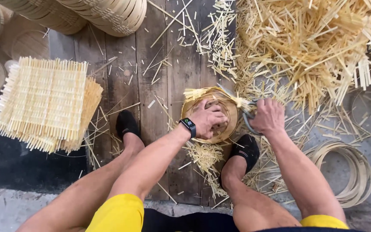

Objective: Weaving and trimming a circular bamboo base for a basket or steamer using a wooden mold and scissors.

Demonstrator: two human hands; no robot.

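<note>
Left hand (208,118) presses flat inside round bamboo basket (227,101), fingers spread, on wooden planks (121,81) between both feet; right hand (268,117) grips scissors (248,119) at basket rim, trimming protruding strips (195,93).

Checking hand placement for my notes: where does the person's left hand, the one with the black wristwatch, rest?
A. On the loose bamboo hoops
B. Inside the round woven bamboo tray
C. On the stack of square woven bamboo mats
B: the left hand presses down inside the round woven bamboo tray, between the feet.
</note>
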